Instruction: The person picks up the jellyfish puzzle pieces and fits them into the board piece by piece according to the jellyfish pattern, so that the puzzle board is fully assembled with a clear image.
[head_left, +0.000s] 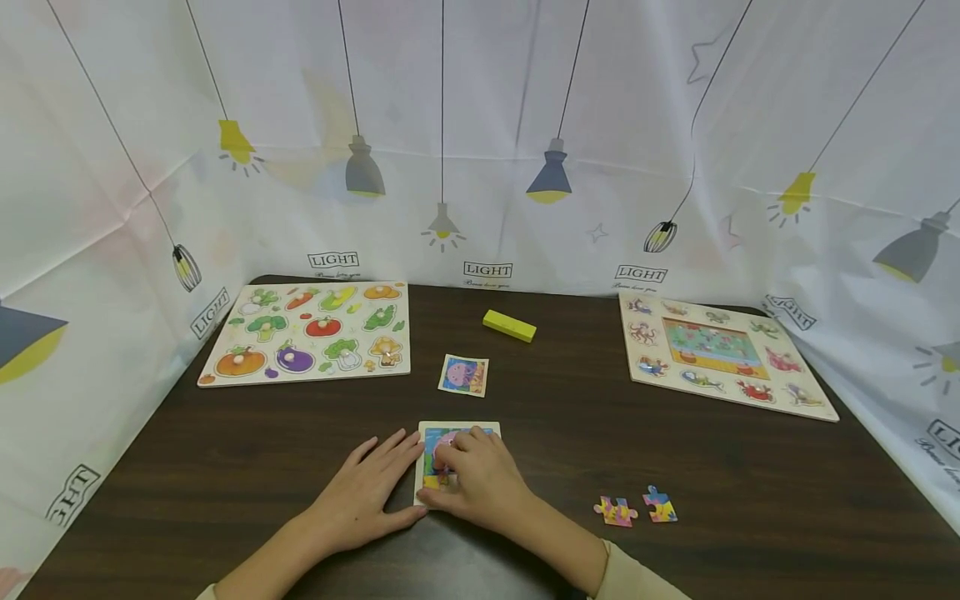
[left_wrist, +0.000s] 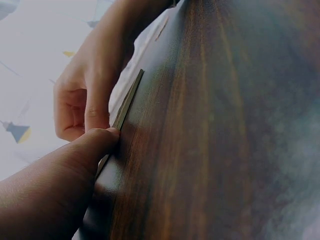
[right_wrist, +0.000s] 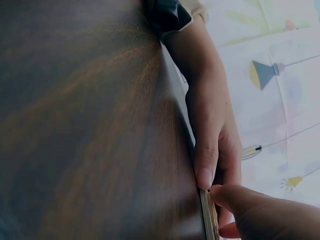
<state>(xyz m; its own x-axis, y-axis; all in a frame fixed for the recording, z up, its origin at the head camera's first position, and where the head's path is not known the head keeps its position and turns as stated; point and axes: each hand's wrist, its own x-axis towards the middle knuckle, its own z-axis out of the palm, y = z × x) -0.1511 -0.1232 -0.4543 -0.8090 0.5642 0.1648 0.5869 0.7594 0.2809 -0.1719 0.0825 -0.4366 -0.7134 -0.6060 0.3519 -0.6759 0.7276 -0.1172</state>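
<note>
A small jigsaw board (head_left: 457,426) with a pale rim and a cartoon picture lies before me on the table. My left hand (head_left: 369,492) is spread flat beside it, straight fingertips at its left edge and thumb against the near corner. Over the board is my right hand (head_left: 483,479), its fingers bent down onto the picture and its thumb by the near rim. In the left wrist view the right hand (left_wrist: 90,90) shows bent fingers above the board's thin edge (left_wrist: 131,97). Its fingertips are partly hidden, so I cannot tell whether they pinch a piece.
Two loose jigsaw pieces, one pink and yellow (head_left: 617,512) and one blue and yellow (head_left: 660,505), lie to the right. Beyond the board are a small picture card (head_left: 463,376) and a yellow block (head_left: 509,326). A vegetable puzzle (head_left: 307,333) is back left, a sea-animal puzzle (head_left: 795,400) back right.
</note>
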